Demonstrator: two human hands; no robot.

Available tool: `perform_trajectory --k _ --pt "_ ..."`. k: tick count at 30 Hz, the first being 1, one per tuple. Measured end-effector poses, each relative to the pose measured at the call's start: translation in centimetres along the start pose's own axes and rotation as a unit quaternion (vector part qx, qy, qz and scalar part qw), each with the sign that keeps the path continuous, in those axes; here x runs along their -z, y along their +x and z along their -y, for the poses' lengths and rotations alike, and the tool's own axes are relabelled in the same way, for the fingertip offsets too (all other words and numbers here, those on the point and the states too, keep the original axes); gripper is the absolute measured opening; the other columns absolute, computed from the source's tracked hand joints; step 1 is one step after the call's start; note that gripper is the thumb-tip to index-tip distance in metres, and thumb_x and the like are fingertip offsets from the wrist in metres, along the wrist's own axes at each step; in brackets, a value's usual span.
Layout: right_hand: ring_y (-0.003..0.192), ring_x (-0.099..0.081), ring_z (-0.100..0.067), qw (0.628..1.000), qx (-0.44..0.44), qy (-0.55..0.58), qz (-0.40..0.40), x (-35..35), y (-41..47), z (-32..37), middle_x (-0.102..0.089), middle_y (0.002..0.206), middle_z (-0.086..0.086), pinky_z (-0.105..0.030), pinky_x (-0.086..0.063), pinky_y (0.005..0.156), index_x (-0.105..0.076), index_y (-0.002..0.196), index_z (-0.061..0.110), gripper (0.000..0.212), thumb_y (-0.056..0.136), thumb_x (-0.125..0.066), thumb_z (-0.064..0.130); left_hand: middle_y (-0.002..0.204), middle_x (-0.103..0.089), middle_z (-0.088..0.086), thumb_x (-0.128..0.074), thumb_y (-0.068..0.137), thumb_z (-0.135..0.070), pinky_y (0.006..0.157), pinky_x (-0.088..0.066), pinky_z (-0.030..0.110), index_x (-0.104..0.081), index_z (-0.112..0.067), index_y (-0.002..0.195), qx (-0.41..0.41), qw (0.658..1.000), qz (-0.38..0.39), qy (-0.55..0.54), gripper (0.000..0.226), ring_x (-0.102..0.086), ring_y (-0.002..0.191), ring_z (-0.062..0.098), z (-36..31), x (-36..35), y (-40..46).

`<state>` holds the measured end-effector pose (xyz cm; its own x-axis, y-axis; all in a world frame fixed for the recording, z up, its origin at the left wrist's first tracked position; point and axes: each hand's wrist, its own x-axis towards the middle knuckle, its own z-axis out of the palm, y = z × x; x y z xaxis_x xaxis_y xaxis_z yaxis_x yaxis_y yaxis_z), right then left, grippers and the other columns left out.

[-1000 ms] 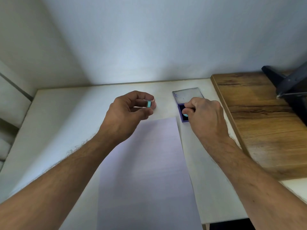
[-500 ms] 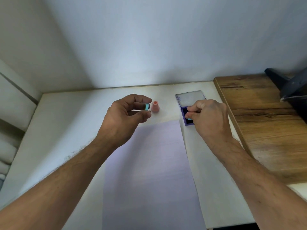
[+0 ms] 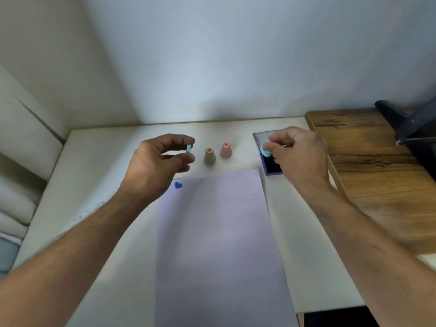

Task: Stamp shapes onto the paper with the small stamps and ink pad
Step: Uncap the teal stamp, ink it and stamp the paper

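Note:
A pale lilac sheet of paper (image 3: pixel 217 244) lies on the white table, with a blue heart print (image 3: pixel 178 185) at its top left corner. My left hand (image 3: pixel 155 166) hovers above that corner, pinching a small teal cap (image 3: pixel 189 148) between thumb and fingers. My right hand (image 3: pixel 297 154) holds a teal stamp (image 3: pixel 266 152) just above the dark pad of the open purple ink pad (image 3: pixel 272 167). A tan stamp (image 3: pixel 209 156) and a pink stamp (image 3: pixel 226 149) stand upright on the table between my hands.
The white table (image 3: pixel 94 185) meets a wall at the back. A wooden board (image 3: pixel 377 173) lies along the right side, carrying a dark stand (image 3: pixel 415 123). Cushions (image 3: pixel 14 208) sit off the table's left edge.
My right hand has lifted the teal stamp off the ink pad. The view has tilted, bringing the tan and pink stamps and the blue heart into sight. My left hand keeps its pinch.

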<state>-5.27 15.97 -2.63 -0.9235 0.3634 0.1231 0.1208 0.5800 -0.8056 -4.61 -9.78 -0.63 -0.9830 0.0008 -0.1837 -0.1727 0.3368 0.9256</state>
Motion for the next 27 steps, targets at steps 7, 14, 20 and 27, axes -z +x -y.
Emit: perform_trajectory --k 7,14,20,27 --pt "0.071 -0.072 -0.023 0.895 -0.182 0.371 0.168 -4.2 -3.4 5.1 -0.073 0.084 -0.011 -0.027 -0.06 0.067 -0.073 0.088 0.004 0.011 0.08 -0.073 -0.003 0.092 -0.078 -0.008 -0.071 0.087 -0.012 0.092 -0.057 0.047 -0.073 -0.038 0.104 0.01 1.0 -0.028 -0.004 0.031 -0.076 0.082 0.018 1.1 1.2 0.3" --pt "0.095 -0.073 -0.023 0.9 -0.202 0.325 0.208 -7.4 -4.7 4.9 -0.069 0.112 -0.008 -0.032 -0.061 0.074 -0.073 0.099 0.004 0.026 0.075 -0.076 -0.006 0.1 -0.073 -0.014 -0.071 0.089 -0.017 0.058 -0.045 0.013 -0.072 -0.033 0.113 0.032 0.996 -0.026 0.079 0.028 -0.071 0.081 0.006 2.6 2.4 0.7" --pt "0.084 -0.072 -0.015 0.971 -0.048 0.136 0.191 -8.3 -5.6 5.6 -0.075 0.098 -0.001 -0.031 -0.062 0.07 -0.075 0.107 0.017 0.023 0.084 -0.074 0.015 0.093 -0.069 -0.018 -0.067 0.092 -0.014 0.047 -0.037 0.0 -0.071 -0.031 0.112 0.022 0.991 -0.01 0.134 0.026 -0.061 0.062 -0.015 3.3 3.3 0.6" --pt "0.085 -0.068 -0.002 0.986 0.029 0.035 0.158 -9.2 -6.8 5.6 -0.075 0.102 0.006 -0.024 -0.057 0.086 -0.074 0.11 0.02 0.031 0.079 -0.078 0.021 0.104 -0.069 -0.013 -0.069 0.091 -0.017 0.059 -0.037 0.003 -0.07 -0.031 0.117 0.021 0.982 0.018 0.188 0.029 -0.065 0.09 0.005 3.9 3.9 0.4"
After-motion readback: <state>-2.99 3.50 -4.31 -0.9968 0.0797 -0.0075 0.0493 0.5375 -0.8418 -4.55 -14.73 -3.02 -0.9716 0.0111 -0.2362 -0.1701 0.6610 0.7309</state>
